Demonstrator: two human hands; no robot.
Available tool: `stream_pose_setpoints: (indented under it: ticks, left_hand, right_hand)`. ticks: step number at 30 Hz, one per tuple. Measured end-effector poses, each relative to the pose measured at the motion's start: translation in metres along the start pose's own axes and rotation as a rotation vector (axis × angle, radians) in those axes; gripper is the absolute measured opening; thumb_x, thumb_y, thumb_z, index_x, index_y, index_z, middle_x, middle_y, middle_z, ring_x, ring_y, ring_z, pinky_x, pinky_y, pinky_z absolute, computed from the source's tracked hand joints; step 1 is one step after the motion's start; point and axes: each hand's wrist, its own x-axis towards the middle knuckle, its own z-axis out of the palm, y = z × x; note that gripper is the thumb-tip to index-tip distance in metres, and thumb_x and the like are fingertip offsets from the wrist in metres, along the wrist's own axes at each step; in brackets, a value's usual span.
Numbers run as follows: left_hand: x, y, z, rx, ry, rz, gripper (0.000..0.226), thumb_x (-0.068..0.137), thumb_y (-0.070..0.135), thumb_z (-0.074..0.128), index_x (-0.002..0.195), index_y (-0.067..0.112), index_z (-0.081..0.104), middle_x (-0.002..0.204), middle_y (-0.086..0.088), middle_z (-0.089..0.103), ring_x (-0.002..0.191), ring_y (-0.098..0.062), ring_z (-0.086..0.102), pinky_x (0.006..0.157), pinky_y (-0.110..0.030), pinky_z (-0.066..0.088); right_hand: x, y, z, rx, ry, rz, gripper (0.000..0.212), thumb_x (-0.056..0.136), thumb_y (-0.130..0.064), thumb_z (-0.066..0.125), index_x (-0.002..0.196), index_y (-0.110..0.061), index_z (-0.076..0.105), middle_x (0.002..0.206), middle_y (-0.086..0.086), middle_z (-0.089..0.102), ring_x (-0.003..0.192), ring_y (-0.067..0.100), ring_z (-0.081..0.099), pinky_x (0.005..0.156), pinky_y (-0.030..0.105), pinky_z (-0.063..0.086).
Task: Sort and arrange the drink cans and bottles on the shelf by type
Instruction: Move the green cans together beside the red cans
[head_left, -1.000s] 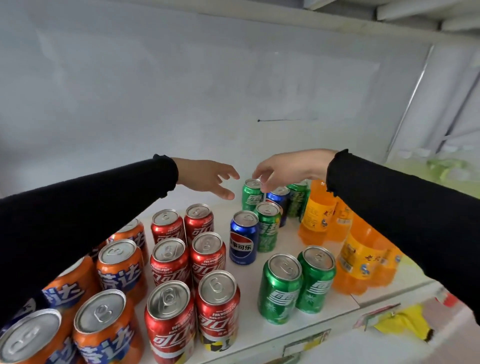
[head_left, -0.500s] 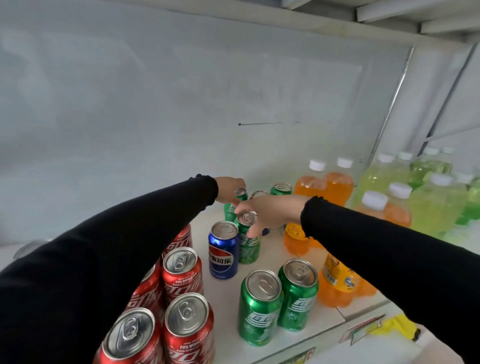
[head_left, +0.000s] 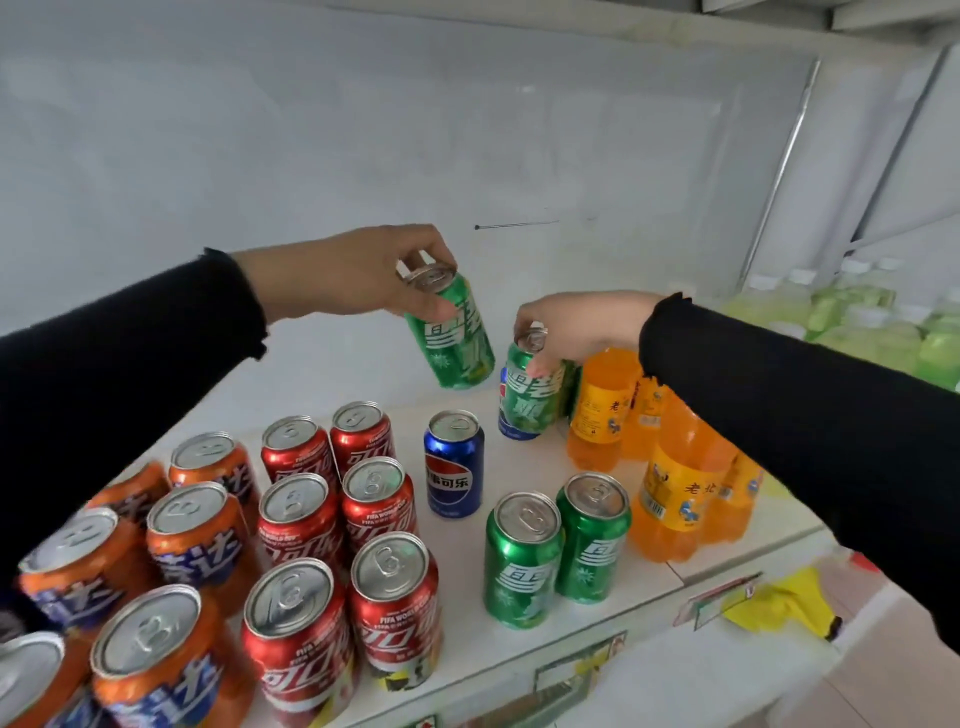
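Left hand of mine grips a tilted green can above the shelf; my right hand pinches another green can, seemingly lifted, before a blue one.

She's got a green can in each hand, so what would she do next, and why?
Probably set the lifted green can in her left hand down behind the two front green cans, since that pair stands apart from the red cans.

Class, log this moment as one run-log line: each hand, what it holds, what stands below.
left hand | grips green can, lifted, tilted | right hand | grips second green can | green pair at shelf front
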Motion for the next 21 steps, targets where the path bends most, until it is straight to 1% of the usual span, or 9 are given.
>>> stream_pose_setpoints:
  ticks: [2,4,6,8,11,13,16,19,21]
  left_hand:
    - [-0.019,0.009,0.000,-0.097,-0.092,0.000,0.042,0.077,0.044,0.076,0.114,0.029,0.064,0.113,0.001,0.066,0.095,-0.014,0.067,0.074,-0.020,0.051]
    - [-0.030,0.011,0.007,-0.125,-0.199,-0.014,0.045,0.075,0.046,0.074,0.115,0.029,0.065,0.113,0.000,0.067,0.096,-0.013,0.069,0.073,-0.015,0.052]
    - [-0.033,0.010,0.019,-0.091,-0.295,-0.036,0.044,0.077,0.044,0.074,0.117,0.030,0.065,0.113,0.001,0.067,0.098,-0.012,0.068,0.075,-0.015,0.053]
    - [-0.031,0.006,0.034,-0.014,-0.342,-0.047,0.041,0.080,0.042,0.076,0.118,0.032,0.063,0.113,0.006,0.066,0.095,-0.010,0.066,0.076,-0.015,0.050]
    - [-0.025,-0.002,0.056,0.081,-0.341,-0.028,0.043,0.080,0.044,0.077,0.119,0.033,0.061,0.110,0.012,0.063,0.091,-0.005,0.062,0.074,-0.017,0.043]
    - [-0.021,-0.007,0.069,0.104,-0.336,-0.007,0.046,0.079,0.046,0.078,0.119,0.032,0.061,0.109,0.013,0.063,0.093,-0.005,0.062,0.077,-0.022,0.044]
    - [-0.016,-0.008,0.086,0.147,-0.341,0.037,0.040,0.079,0.047,0.079,0.112,0.036,0.059,0.106,0.015,0.064,0.096,-0.010,0.062,0.083,-0.027,0.048]
    - [-0.012,-0.003,0.103,0.202,-0.315,0.076,0.037,0.081,0.042,0.079,0.106,0.040,0.051,0.093,0.021,0.057,0.083,-0.003,0.057,0.068,-0.020,0.041]
    - [-0.006,-0.003,0.111,0.266,-0.277,0.085,0.046,0.078,0.043,0.080,0.114,0.032,0.053,0.088,0.011,0.058,0.076,-0.009,0.057,0.061,-0.023,0.039]
  right_hand:
    - [-0.005,0.001,-0.003,0.014,0.004,0.022,0.058,0.088,-0.034,0.075,0.138,-0.020,0.049,0.139,0.005,0.050,0.103,0.031,0.066,0.074,0.036,0.058]
    - [-0.009,0.002,-0.003,0.016,-0.011,0.033,0.058,0.087,-0.035,0.076,0.137,-0.022,0.051,0.138,0.004,0.051,0.103,0.032,0.067,0.082,0.040,0.060]
    - [-0.014,0.003,0.000,0.017,-0.038,0.037,0.059,0.087,-0.034,0.076,0.139,-0.022,0.050,0.139,0.004,0.051,0.103,0.032,0.067,0.084,0.041,0.061]
    - [-0.018,0.001,0.004,0.025,-0.062,0.034,0.059,0.087,-0.034,0.076,0.139,-0.022,0.050,0.139,0.004,0.051,0.102,0.031,0.068,0.082,0.038,0.061]
    - [-0.023,-0.001,0.011,0.046,-0.106,0.029,0.058,0.087,-0.031,0.076,0.139,-0.022,0.051,0.138,0.005,0.053,0.105,0.030,0.066,0.083,0.037,0.061]
    - [-0.025,-0.002,0.014,0.039,-0.136,0.031,0.060,0.087,-0.032,0.077,0.140,-0.023,0.050,0.139,0.006,0.052,0.104,0.031,0.067,0.082,0.037,0.061]
    - [-0.027,-0.003,0.021,0.027,-0.171,0.034,0.064,0.088,-0.033,0.076,0.144,-0.023,0.046,0.144,0.007,0.049,0.102,0.030,0.068,0.068,0.028,0.057]
    - [-0.028,-0.002,0.028,0.016,-0.205,0.032,0.074,0.088,-0.032,0.076,0.151,-0.021,0.038,0.151,0.007,0.043,0.101,0.029,0.066,0.059,0.023,0.051]
    - [-0.028,0.000,0.032,0.002,-0.220,0.033,0.077,0.088,-0.032,0.076,0.153,-0.021,0.035,0.152,0.008,0.043,0.098,0.028,0.067,0.061,0.024,0.053]
